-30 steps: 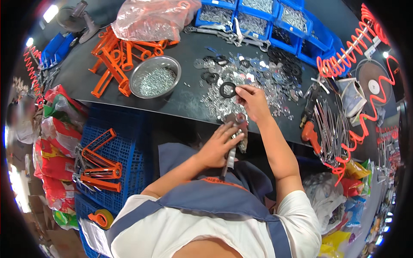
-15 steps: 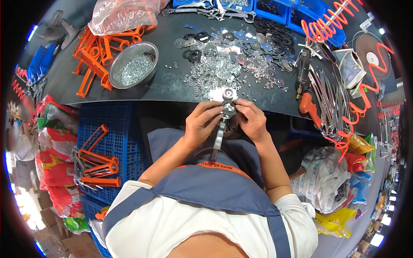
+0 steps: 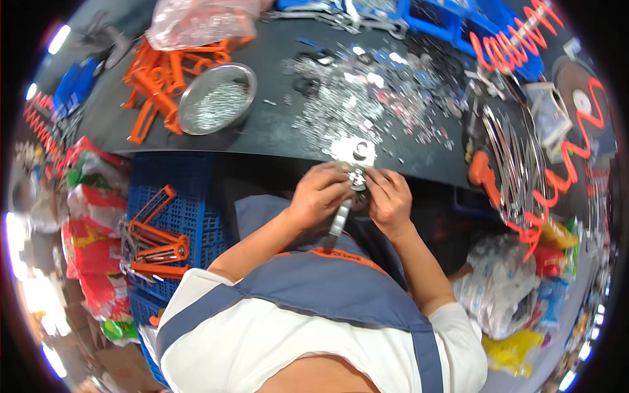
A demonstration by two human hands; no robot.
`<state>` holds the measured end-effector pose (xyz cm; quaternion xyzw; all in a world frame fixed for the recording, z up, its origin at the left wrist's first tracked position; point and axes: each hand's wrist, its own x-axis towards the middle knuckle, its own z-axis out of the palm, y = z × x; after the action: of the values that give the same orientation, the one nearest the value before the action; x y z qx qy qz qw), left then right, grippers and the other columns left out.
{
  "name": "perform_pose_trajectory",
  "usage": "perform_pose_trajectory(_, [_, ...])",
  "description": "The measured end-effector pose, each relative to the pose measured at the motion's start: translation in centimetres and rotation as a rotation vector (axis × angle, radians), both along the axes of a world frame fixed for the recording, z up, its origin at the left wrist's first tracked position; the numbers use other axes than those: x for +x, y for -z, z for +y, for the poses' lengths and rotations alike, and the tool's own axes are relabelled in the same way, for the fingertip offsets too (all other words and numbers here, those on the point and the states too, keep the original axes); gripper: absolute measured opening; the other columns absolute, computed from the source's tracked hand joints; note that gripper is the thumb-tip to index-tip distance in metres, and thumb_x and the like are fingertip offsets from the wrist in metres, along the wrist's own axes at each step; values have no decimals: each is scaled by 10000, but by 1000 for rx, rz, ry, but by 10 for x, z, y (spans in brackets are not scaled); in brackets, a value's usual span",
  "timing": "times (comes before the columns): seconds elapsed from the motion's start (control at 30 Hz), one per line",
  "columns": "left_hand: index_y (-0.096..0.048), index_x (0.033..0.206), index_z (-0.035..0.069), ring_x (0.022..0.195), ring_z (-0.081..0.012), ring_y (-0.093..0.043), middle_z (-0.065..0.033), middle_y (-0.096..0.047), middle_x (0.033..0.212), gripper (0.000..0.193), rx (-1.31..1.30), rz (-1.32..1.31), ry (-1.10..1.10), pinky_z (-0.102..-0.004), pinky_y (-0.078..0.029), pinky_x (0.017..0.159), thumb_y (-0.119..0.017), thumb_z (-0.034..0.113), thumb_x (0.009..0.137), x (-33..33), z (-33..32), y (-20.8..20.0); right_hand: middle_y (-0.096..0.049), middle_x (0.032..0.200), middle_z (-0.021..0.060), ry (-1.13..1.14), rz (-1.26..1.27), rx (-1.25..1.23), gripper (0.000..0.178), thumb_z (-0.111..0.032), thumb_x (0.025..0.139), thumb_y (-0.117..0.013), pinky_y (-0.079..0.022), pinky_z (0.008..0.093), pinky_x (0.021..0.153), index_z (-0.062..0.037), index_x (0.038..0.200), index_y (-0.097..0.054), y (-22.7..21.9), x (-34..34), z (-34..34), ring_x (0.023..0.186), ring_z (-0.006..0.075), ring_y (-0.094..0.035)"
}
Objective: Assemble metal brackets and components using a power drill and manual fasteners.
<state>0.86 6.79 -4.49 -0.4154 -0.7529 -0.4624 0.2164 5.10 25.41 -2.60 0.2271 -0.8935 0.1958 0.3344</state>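
At the table's front edge my left hand (image 3: pixel 320 195) and my right hand (image 3: pixel 390 202) meet, fingertips pinching a small round metal part (image 3: pixel 357 178) from both sides. Blur hides its finer detail. Below it a narrow grey metal bar (image 3: pixel 339 219) slants down toward my apron; how the two connect I cannot tell. Just beyond my fingers sits a shiny metal fixture (image 3: pixel 360 150) with a round top, glaring in the light. Behind it spreads a heap of small clear and silvery pieces (image 3: pixel 337 108), with dark and silvery discs (image 3: pixel 419 72) farther back.
A metal bowl of small fasteners (image 3: pixel 218 98) stands left beside orange frames (image 3: pixel 154 85) and a plastic bag (image 3: pixel 203 23). Blue bins (image 3: pixel 432 19) line the back. At right lie an orange-handled tool (image 3: pixel 483 171), long metal strips (image 3: pixel 514 150) and a coiled red hose (image 3: pixel 576 164). Blue crates (image 3: pixel 213 229) stand below left.
The whole view has shifted slightly, with things appearing farther right and more blurred. Both hands stay at the round part, the fingers closer over it, covering more of its sides.
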Motion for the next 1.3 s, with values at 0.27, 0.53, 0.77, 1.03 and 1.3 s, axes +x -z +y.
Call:
perform_pose_trajectory(0.27, [-656, 942, 30, 804, -328, -616, -144, -640, 934, 136, 278, -34, -827, -418, -488, 691, -614, 70, 819, -101, -133, -60, -626, 1093, 158, 275, -71, -414, 363, 119, 782, -438, -497, 299, 801, 46, 1092, -614, -9, 17, 34, 926, 238, -622])
perform_pose_trajectory(0.53, [-598, 1147, 38, 933, -278, -636, -167, -661, 1020, 563, 40, -433, -1082, -382, -498, 791, -760, 322, 689, -269, -356, 8, -647, 944, 163, 110, -220, -484, 234, 75, 774, -498, -495, 318, 764, 33, 956, -638, -5, -11, 4, 847, 250, -630])
perform_pose_trajectory(0.77, [-561, 1076, -68, 782, -196, -655, -112, -650, 857, 346, 543, -316, -378, -305, -538, 708, -420, -19, 765, -213, -273, -83, -655, 941, 156, 82, -153, -734, 231, 65, 767, -523, -508, 325, 745, 13, 948, -657, -32, -16, 3, 849, 255, -641])
perform_pose_trajectory(1.03, [-215, 1376, 50, 848, -317, -668, -236, -629, 1002, 607, 138, -1519, 1054, -387, -551, 729, -542, 207, 889, -42, -68, -123, -549, 1139, 190, -1118, -527, -1446, 805, -452, 773, -669, -440, 386, 888, -8, 1349, -324, -136, -60, -76, 1066, 294, -552])
perform_pose_trajectory(1.3, [-408, 1310, 12, 978, -188, -572, -117, -561, 1126, 633, -228, -600, 489, -323, -471, 844, -739, 155, 790, -29, -13, -83, -525, 800, 21, -483, -257, -1039, 374, -101, 773, -658, -441, 231, 567, -53, 1080, -448, -112, -60, -34, 639, 99, -514])
